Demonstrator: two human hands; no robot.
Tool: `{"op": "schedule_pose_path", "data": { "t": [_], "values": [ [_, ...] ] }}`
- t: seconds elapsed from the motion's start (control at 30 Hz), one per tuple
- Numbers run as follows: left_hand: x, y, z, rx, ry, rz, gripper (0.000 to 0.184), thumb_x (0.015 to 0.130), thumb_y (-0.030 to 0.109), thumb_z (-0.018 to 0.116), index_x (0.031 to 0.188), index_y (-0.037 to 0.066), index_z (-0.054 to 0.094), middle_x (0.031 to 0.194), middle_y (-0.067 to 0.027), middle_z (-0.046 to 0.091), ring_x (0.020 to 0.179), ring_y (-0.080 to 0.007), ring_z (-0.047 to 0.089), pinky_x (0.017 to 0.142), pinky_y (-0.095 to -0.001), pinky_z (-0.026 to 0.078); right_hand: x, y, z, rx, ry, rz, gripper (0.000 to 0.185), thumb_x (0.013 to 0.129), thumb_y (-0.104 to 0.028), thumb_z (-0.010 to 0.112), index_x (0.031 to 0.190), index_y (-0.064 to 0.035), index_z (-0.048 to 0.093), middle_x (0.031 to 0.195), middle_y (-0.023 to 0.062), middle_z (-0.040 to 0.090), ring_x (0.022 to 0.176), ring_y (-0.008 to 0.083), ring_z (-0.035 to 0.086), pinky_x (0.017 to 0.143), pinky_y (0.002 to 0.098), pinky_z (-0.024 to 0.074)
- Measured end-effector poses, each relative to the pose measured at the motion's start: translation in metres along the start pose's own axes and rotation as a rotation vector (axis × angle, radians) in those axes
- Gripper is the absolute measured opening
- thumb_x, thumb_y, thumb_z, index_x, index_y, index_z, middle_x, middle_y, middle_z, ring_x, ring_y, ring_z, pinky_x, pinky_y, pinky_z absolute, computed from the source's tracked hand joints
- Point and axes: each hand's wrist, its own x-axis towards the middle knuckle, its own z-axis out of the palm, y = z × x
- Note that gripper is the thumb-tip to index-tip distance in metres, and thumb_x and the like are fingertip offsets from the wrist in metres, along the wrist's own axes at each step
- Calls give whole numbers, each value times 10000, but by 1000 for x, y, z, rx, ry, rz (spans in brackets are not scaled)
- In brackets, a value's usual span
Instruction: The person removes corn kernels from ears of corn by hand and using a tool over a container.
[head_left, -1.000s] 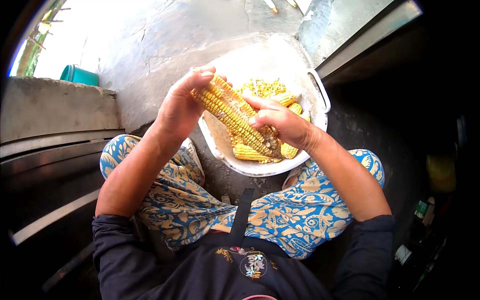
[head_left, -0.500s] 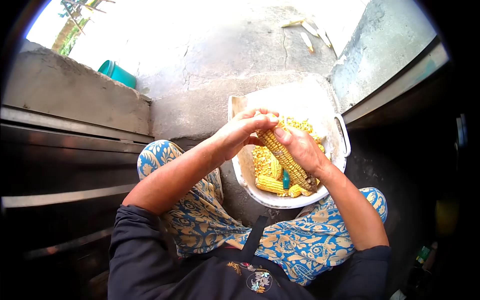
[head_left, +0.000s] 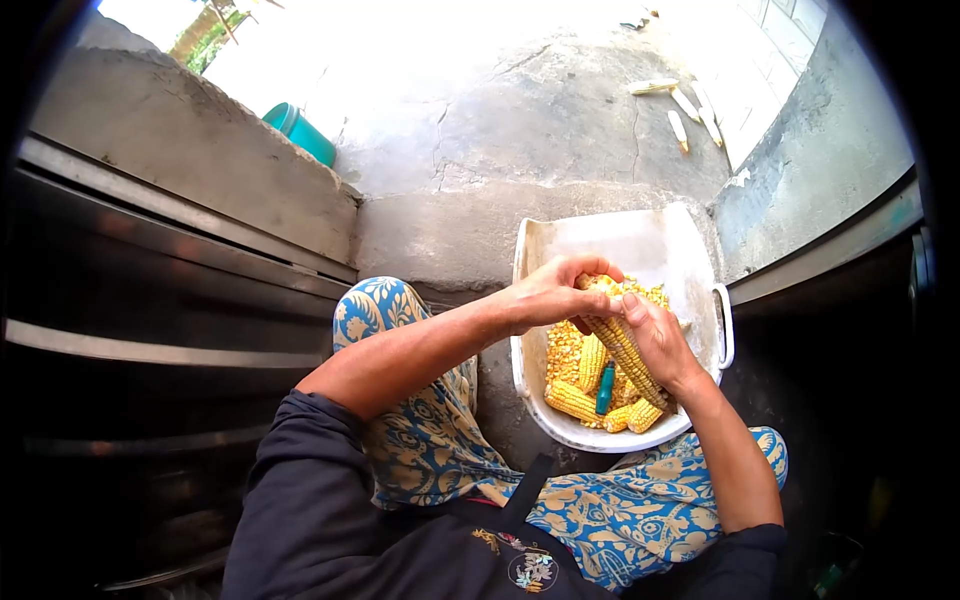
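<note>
A corn cob (head_left: 622, 348) slants over a white plastic tub (head_left: 527, 372), held by both my hands. My left hand (head_left: 562, 295) closes round its far end, with the thumb near the tip. Gripping the cob along its right side, my right hand (head_left: 660, 343) has its thumb against the upper kernels. Below in the tub are loose kernels (head_left: 562, 352), several more cobs (head_left: 572, 402) and a tool with a green handle (head_left: 605, 388). The fingertips of my left hand are partly hidden behind the cob.
A handle (head_left: 724, 325) sticks out on the tub's right side. Several pale cobs (head_left: 680, 133) lie on the concrete floor beyond. A teal bucket (head_left: 302, 135) rests by the low wall (head_left: 190, 150) on the left. Another wall (head_left: 815, 170) stands at the right.
The whole view has shifted, so the tub and hands appear lower and further right. Both hands still hold the cob; its lower end now sits closer to my right wrist.
</note>
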Motion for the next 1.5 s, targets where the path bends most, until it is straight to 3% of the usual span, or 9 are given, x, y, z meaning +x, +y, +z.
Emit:
{"op": "schedule_pose_path", "data": {
  "t": [0.1, 0.4, 0.47, 0.53, 0.63, 0.77, 1.07, 1.23, 1.5],
  "values": [
    [-1, -4, 8, 65, 54, -1, 387, 810, 242, 647, 1122, 46, 529, 880, -58, 599, 779, -122, 589, 677, -272, 496, -5, -1, 3, 55, -25, -17, 539, 966, -428, 314, 1073, 25, 584, 1006, 191, 631, 990, 264, 597, 862, 337, 436],
    [4, -8, 17, 26, 132, -17, 310, 842, 349, 651, 960, 68, 592, 801, -5, 608, 742, -71, 561, 659, -222, 438, -9, 1, 2, 125, -59, 91, 718, 943, -567, 208, 1095, 31, 574, 978, 223, 617, 985, 321, 589, 859, 374, 423],
    [9, -5, 16, 77, 147, -69, 386, 873, 448, 575, 970, 75, 600, 789, 1, 599, 725, -81, 549, 643, -234, 427, -10, 4, 0, 50, -103, 102, 786, 890, -665, 249, 1132, 22, 544, 965, 234, 615, 965, 323, 600, 826, 383, 440],
    [9, -3, 8, 73, 144, -151, 505, 884, 529, 473, 1050, 69, 597, 968, -59, 604, 830, -129, 580, 689, -284, 462, -11, 0, 1, 9, -56, 63, 785, 849, -685, 355, 1156, 17, 522, 954, 231, 620, 950, 320, 609, 829, 384, 450],
    [-5, 7, 9, -76, 12, -54, 528, 876, 452, 477, 1211, 47, 520, 1068, -99, 595, 960, -175, 593, 806, -335, 501, -13, -4, -5, -48, -46, 52, 788, 783, -672, 487, 1162, 18, 515, 951, 226, 627, 937, 312, 618, 829, 377, 462],
    [-8, 10, 5, -153, -54, -64, 453, 878, 342, 513, 1216, 40, 514, 1093, -94, 588, 949, -170, 597, 809, -335, 507, -12, -12, -8, -43, -57, 9, 762, 717, -590, 615, 1155, 25, 512, 957, 223, 632, 918, 315, 630, 816, 382, 474],
    [-6, -9, 16, 130, 20, -28, 301, 901, 313, 565, 1109, 96, 569, 961, -15, 605, 870, -89, 571, 761, -237, 464, -17, -4, 4, -124, -127, 54, 700, 773, -533, 602, 1195, -4, 422, 946, 271, 614, 925, 391, 610, 800, 428, 467],
    [-9, 6, 10, 29, -34, -115, 520, 928, 464, 434, 1235, 49, 500, 1114, -98, 574, 998, -170, 588, 862, -312, 474, -18, -8, -2, -132, -150, 84, 740, 799, -579, 531, 1224, 14, 416, 970, 293, 601, 958, 401, 596, 816, 436, 459],
    [-14, 13, -1, 165, -229, -39, 468, 892, 250, 584, 1289, 52, 436, 1022, -74, 588, 865, -115, 599, 706, -235, 482, -21, -5, -5, -57, -139, 55, 768, 801, -548, 536, 1283, 32, 395, 1032, 277, 597, 1002, 356, 592, 865, 409, 447]
  ]
}}
